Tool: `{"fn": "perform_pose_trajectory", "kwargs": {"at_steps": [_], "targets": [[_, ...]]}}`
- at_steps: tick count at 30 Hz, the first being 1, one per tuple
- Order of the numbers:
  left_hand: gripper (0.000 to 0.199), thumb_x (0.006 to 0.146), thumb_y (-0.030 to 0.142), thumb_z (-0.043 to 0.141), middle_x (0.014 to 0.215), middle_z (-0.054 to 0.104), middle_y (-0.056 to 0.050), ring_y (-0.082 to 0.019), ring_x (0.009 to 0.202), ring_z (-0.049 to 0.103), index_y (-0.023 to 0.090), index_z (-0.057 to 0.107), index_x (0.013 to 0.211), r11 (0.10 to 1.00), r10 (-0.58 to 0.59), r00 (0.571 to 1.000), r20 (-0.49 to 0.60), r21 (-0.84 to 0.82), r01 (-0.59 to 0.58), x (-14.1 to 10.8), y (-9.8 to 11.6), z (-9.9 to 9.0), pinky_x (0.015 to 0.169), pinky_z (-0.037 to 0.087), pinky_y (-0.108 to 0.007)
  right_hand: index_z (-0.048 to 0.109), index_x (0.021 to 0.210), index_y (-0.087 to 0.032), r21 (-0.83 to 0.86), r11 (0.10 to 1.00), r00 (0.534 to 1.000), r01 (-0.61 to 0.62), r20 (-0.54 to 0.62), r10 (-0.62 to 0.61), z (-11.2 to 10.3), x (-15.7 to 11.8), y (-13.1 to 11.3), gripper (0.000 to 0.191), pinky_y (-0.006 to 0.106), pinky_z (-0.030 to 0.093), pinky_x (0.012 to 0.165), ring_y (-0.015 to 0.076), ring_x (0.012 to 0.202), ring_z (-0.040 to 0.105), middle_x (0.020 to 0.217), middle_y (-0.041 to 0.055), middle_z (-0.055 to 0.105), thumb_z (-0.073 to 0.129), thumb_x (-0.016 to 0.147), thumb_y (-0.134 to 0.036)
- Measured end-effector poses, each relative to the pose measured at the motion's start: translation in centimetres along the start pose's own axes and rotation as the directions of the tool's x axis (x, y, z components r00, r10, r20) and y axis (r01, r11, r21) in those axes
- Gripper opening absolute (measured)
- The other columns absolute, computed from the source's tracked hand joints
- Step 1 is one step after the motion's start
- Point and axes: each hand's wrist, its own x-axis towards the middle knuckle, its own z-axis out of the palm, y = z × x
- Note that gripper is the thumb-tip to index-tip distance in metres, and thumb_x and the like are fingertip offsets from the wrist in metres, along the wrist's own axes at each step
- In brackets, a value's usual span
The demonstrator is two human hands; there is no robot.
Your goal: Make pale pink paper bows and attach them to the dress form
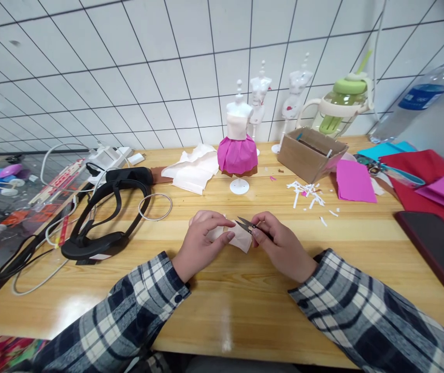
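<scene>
My left hand (207, 237) is closed on a small piece of cream paper or cloth (242, 239), its thumb and fingers pinching near the middle of the piece. In my right hand (280, 243) is a pair of small dark scissors (248, 225), blades parted and pointing left over the cream piece. The blade tips lie close to my left fingertips. Behind my hands stands a small white dress form (239, 111) with a cream top and a pleated magenta skirt (238, 155). My left fingers cover part of the cream piece.
A larger crumpled cream sheet (196, 168) lies behind my left hand. A black headset (116, 212) with cables is at left. To the right are white scraps (307, 194), a cardboard box (310, 155), a magenta square (356, 181), a phone (437, 248) and a green-lidded bottle (342, 106).
</scene>
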Motion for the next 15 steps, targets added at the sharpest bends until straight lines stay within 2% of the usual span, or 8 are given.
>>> {"fn": "perform_pose_trajectory", "kwargs": {"at_steps": [3,7,11,15], "targets": [[0.024,0.084,0.039,0.064,0.097,0.068,-0.006,-0.023,0.098,0.058,0.021,0.073,0.096,0.997,-0.022,1.0,0.018,-0.069,0.024,0.0,0.19,-0.13,0.092,0.04,-0.037,0.049,0.095,-0.023,-0.223,0.968,0.99,0.111,-0.064,-0.128,-0.28,-0.1,-0.37,0.01,0.028,0.042,0.07,0.0164,0.077,0.055,0.086,0.001,0.06,0.049,0.087,-0.017],[0.026,0.089,0.039,0.056,0.095,0.068,-0.006,-0.022,0.097,0.059,0.02,0.073,0.093,0.992,-0.037,0.999,0.008,-0.122,0.038,0.0,0.13,-0.36,0.091,0.042,-0.036,0.053,0.09,-0.021,-0.474,0.837,0.941,0.272,-0.05,-0.334,-0.85,-0.12,-0.59,0.018,0.031,0.041,0.074,0.0188,0.081,0.052,0.086,0.0032,0.06,0.049,0.081,-0.006],[0.023,0.089,0.037,0.057,0.093,0.068,-0.005,-0.022,0.095,0.06,0.021,0.073,0.092,0.993,-0.037,0.999,0.005,-0.112,0.037,0.06,-0.02,-0.3,0.09,0.043,-0.036,0.058,0.09,-0.019,-0.599,0.717,0.899,0.356,0.011,-0.437,-1.01,-0.14,-0.63,0.018,0.033,0.039,0.072,0.02,0.078,0.05,0.084,0.0038,0.062,0.049,0.084,-0.005],[0.019,0.087,0.034,0.061,0.091,0.069,-0.006,-0.021,0.091,0.061,0.02,0.074,0.086,0.991,-0.031,1.0,0.006,-0.129,0.031,0.09,-0.15,-0.12,0.088,0.044,-0.036,0.061,0.09,-0.019,-0.669,0.624,0.849,0.404,0.019,-0.529,-1.03,-0.2,-0.77,0.02,0.033,0.038,0.071,0.0197,0.077,0.049,0.085,0.0036,0.065,0.048,0.087,-0.004]]}}
